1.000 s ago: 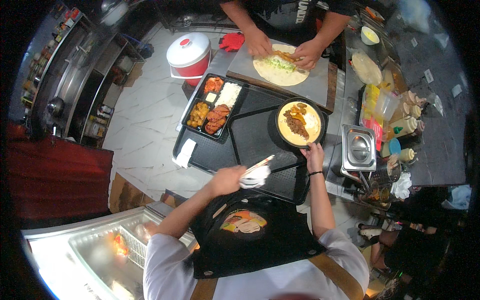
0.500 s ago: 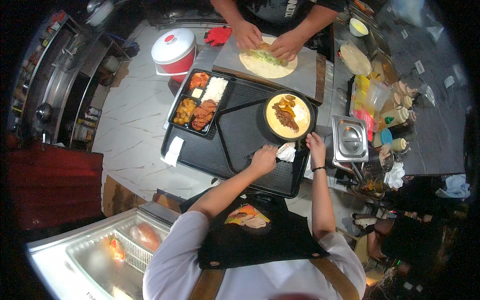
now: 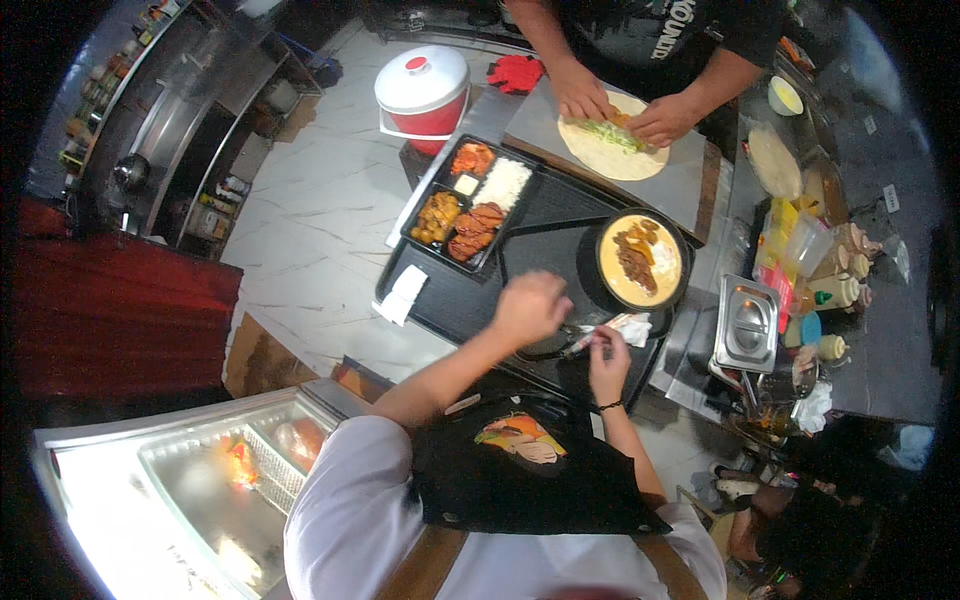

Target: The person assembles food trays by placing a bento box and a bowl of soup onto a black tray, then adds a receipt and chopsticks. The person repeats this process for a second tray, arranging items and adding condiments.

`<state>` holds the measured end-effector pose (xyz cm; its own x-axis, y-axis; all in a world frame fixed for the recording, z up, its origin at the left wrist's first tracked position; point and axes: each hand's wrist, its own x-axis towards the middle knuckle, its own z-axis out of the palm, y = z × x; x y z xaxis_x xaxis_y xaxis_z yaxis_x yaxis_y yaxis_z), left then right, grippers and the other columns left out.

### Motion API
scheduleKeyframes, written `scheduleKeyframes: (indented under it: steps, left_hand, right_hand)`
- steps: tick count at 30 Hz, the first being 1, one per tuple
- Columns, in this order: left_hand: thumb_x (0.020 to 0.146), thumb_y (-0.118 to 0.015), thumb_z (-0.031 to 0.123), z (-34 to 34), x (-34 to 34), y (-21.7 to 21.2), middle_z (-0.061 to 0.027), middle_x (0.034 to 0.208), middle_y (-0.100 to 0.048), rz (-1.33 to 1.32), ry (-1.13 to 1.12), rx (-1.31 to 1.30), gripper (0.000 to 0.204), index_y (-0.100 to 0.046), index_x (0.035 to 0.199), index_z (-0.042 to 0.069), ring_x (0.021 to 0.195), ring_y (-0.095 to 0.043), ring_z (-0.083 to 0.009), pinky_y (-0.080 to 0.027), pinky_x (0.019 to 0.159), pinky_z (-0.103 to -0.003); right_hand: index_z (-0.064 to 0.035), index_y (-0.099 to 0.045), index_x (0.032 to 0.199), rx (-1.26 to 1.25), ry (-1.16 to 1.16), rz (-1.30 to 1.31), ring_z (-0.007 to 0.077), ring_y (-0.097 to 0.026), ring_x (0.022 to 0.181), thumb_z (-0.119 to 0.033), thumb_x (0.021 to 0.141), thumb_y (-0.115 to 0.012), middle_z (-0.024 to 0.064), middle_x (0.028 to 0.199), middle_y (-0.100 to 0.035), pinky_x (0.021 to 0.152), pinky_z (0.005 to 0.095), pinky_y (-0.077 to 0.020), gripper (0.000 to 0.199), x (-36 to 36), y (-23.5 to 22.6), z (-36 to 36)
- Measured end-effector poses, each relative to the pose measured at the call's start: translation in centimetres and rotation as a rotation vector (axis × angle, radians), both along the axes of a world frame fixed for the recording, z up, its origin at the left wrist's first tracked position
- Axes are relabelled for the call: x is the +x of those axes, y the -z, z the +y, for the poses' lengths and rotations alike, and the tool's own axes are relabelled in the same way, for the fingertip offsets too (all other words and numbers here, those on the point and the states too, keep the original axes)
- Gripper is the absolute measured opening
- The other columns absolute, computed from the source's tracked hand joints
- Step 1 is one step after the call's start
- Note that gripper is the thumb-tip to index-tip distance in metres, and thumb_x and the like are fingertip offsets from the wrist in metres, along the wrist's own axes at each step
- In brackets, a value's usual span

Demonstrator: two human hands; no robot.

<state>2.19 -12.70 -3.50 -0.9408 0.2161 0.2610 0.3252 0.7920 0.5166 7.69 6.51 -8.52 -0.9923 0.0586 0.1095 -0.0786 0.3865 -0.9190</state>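
A black tray (image 3: 556, 252) lies before me, holding a round black bowl of creamy yellow food topped with brown meat (image 3: 638, 262) on its right side. On its left sits a black compartment box (image 3: 473, 212) with rice, sauced meat and other portions. My left hand (image 3: 535, 303) hovers over the tray's middle, its fingers smeared by motion. Below the bowl, my right hand (image 3: 608, 358) has its fingers curled together beside a crumpled white napkin (image 3: 632, 328) and a thin, wrapped-looking strip. What the right fingertips pinch is too small to make out.
Across the tray, another person's hands (image 3: 660, 122) fold fillings on a flatbread (image 3: 620, 165). A red-and-white cooler (image 3: 424, 95) stands left. Folded napkins (image 3: 403, 293) lie on the tray's left edge. A lidded steel container (image 3: 748, 322) and squeeze bottles (image 3: 840, 292) stand right.
My left hand has come away from the napkin and lifted up over the tray. My right hand has left the bowl's lower edge and dropped beside the napkin. The view has shifted.
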Motion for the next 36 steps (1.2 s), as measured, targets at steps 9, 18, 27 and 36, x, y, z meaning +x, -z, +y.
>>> scheduleKeyframes:
  steps: [9, 18, 27, 36]
  left_hand:
    - [0.076, -0.06, 0.016, -25.5, -12.2, 7.8, -0.0197, 0.092, -0.061, -0.245, -0.506, -0.01, 0.033, -0.058, 0.105, 0.0, 0.086, -0.058, -0.0342, -0.046, 0.079, -0.039]
    - [0.067, -0.064, 0.005, -30.0, -17.6, 9.2, -0.017, 0.073, -0.063, -0.857, -0.136, 0.348, 0.027, -0.058, 0.091, -0.004, 0.061, -0.064, -0.0239, -0.051, 0.051, -0.033]
    - [0.066, -0.06, -0.006, -29.8, -13.9, 4.1, -0.0075, 0.077, -0.051, -1.055, 0.037, 0.781, 0.028, -0.042, 0.085, 0.004, 0.071, -0.059, -0.0202, -0.055, 0.051, -0.031]
    - [0.07, -0.06, -0.006, -21.2, -5.2, 4.3, -0.0016, 0.078, -0.047, -0.987, -0.026, 1.012, 0.029, -0.037, 0.081, 0.009, 0.069, -0.057, -0.0146, -0.054, 0.054, -0.029]
  right_hand:
    - [0.0025, -0.044, 0.112, -0.842, -0.299, -1.016, 0.0195, -0.061, 0.081, -0.021, 0.088, -0.052, 0.0136, 0.096, -0.059, 0.07, 0.0271, -0.0508, 0.034, -2.7, 2.6, -19.7]
    - [0.0037, 0.027, 0.126, -1.032, 0.247, -0.855, 0.0362, -0.06, 0.089, -0.021, 0.091, -0.048, 0.0315, 0.103, -0.052, 0.078, 0.0394, -0.0522, 0.086, -6.8, 3.2, -26.6]
    - [0.0069, -0.027, 0.106, -0.969, 0.248, -0.764, 0.0366, -0.062, 0.083, -0.009, 0.088, -0.046, 0.0317, 0.092, -0.055, 0.072, 0.0383, -0.0542, 0.031, -6.4, -1.2, -23.7]
    - [0.0051, -0.022, 0.111, -0.8, 0.226, -0.753, 0.031, -0.064, 0.074, -0.014, 0.088, -0.05, 0.0249, 0.082, -0.058, 0.065, 0.0346, -0.055, 0.04, -2.2, -2.4, -13.9]
